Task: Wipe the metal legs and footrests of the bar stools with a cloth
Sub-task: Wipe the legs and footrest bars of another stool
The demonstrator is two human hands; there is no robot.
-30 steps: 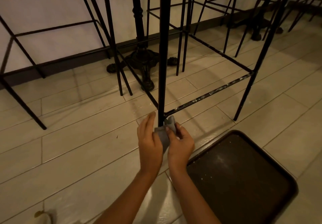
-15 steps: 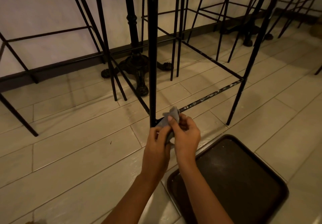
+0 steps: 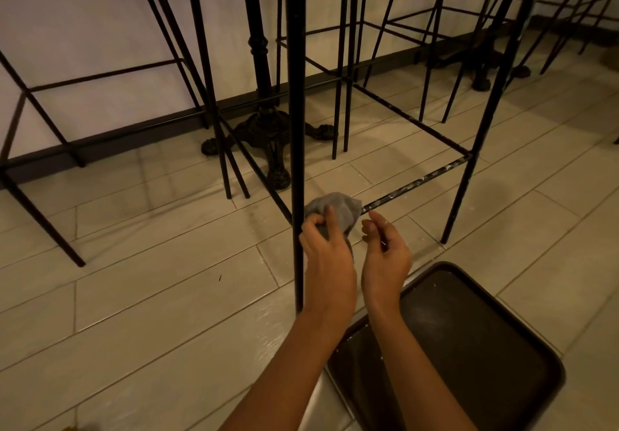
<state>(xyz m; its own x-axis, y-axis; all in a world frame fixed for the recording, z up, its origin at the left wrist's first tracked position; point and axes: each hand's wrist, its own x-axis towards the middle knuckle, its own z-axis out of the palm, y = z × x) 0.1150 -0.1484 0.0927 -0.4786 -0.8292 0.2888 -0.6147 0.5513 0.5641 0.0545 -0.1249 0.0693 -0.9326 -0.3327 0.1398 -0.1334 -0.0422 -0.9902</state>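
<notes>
A black metal stool leg (image 3: 296, 95) stands straight up in the middle of the view. A dusty, white-flecked footrest bar (image 3: 415, 183) runs from it to the right-hand leg (image 3: 475, 149). My left hand (image 3: 326, 246) grips a bunched grey cloth (image 3: 338, 208) right where that footrest meets the near leg. My right hand (image 3: 385, 249) hovers just to the right of the cloth, fingers loosely curled and holding nothing, close under the footrest bar.
A dark brown tray (image 3: 469, 347) lies on the pale tiled floor at the lower right, under my right forearm. An ornate black table base (image 3: 268, 136) stands behind the near leg. More stool frames (image 3: 435, 62) line the wall (image 3: 83, 45).
The cloth went from being held by both hands low on the leg up to the footrest joint. My right hand has let go of it; my left hand holds it alone.
</notes>
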